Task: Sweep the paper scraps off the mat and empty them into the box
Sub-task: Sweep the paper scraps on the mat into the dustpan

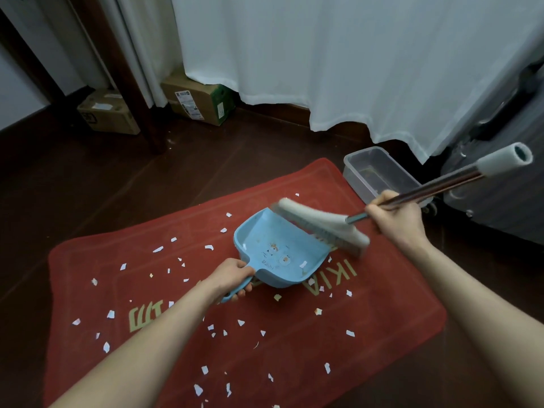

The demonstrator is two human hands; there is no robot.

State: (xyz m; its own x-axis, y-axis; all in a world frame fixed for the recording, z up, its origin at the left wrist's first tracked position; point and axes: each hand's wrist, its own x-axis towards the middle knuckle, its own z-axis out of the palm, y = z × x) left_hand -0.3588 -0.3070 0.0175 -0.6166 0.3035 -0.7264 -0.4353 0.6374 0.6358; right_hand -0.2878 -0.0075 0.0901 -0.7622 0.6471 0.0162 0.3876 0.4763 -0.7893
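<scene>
A red mat lies on the dark floor, strewn with several white paper scraps. My left hand grips the handle of a light blue dustpan that rests on the mat's middle; one scrap lies inside it. My right hand holds the shaft of a broom, whose grey-white head sits at the dustpan's far right lip. A clear plastic box stands on the floor just beyond the mat's far right corner.
White curtains hang behind. Two cardboard boxes and a dark wooden furniture leg stand at the back left. A dark suitcase stands at the right, close to the clear box.
</scene>
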